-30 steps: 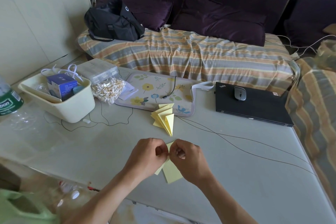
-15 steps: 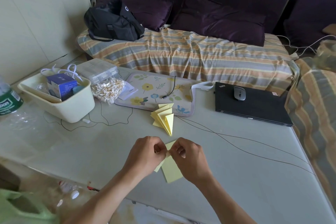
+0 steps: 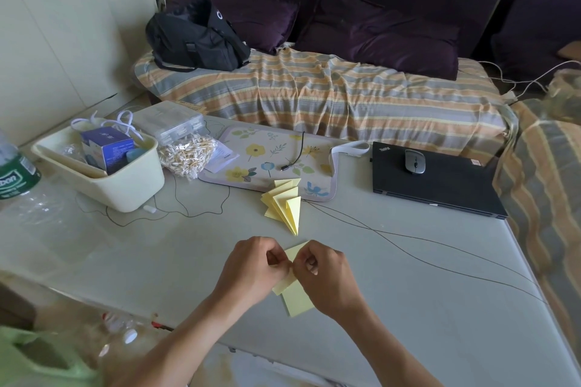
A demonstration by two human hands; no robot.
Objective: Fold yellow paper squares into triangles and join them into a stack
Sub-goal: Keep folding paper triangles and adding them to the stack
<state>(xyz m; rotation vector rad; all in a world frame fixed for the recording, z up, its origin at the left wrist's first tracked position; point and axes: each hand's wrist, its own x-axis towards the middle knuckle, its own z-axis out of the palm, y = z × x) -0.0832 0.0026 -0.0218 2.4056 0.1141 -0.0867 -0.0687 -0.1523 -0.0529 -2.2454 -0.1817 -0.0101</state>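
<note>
A yellow paper piece (image 3: 295, 298) is held just above the table's near middle. My left hand (image 3: 251, 270) pinches its left side and my right hand (image 3: 327, 276) pinches its right side, fingertips almost touching at a fold. Part of the paper sticks out above the fingers and a larger flap hangs below. Farther back, a stack of joined yellow folded triangles (image 3: 284, 203) lies fanned out on the table, apart from both hands.
A cream bin (image 3: 125, 188) with a blue box stands at left, beside a bag of cotton swabs (image 3: 188, 157). A floral mat (image 3: 261, 160), a black laptop (image 3: 440, 185) with a mouse (image 3: 415, 161), and thin cables (image 3: 408, 236) lie behind.
The hands stay at the same spot, working the paper. The fingertips have shifted slightly along the fold and the lower flap has turned a little.
</note>
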